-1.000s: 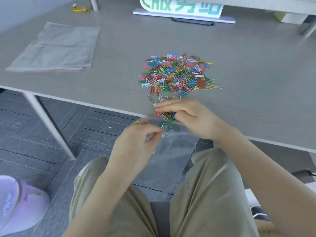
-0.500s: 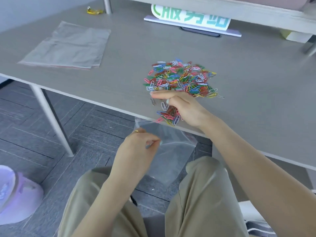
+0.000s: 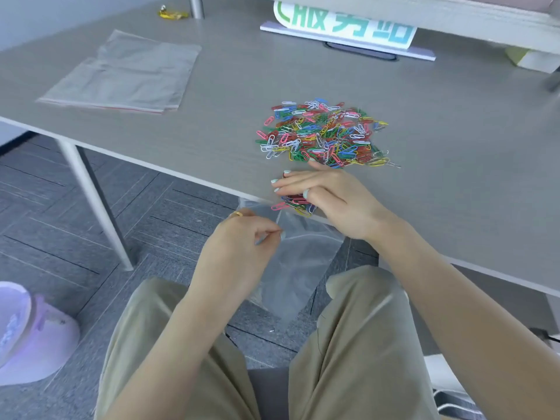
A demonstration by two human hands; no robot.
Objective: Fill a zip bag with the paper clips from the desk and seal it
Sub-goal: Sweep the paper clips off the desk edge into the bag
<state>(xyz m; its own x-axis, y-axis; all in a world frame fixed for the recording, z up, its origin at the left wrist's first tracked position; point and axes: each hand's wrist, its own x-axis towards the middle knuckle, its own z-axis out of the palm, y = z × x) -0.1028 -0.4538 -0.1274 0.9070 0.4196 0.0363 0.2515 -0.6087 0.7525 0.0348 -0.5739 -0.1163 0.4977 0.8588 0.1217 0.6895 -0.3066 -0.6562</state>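
Observation:
A heap of coloured paper clips point(image 3: 324, 134) lies on the grey desk point(image 3: 454, 140). My right hand point(image 3: 333, 198) rests flat at the desk's front edge, fingers stretched to the left, covering a small bunch of clips point(image 3: 295, 205) that pokes out from under it right at the edge. Just below the edge hangs a clear zip bag point(image 3: 300, 268) between my knees. My left hand point(image 3: 242, 247) pinches the bag's near rim, holding the mouth apart under the bunch.
Several spare zip bags point(image 3: 121, 74) lie flat at the desk's far left. A white sign with green characters point(image 3: 345, 25) stands at the back, with a small yellow object point(image 3: 171, 14) near it. A desk leg point(image 3: 94, 201) and a lilac object point(image 3: 27, 334) are on the left.
My right hand reached to the heap's near side and has dragged a small bunch of clips back to the desk edge above the bag. My left hand kept its pinch on the bag.

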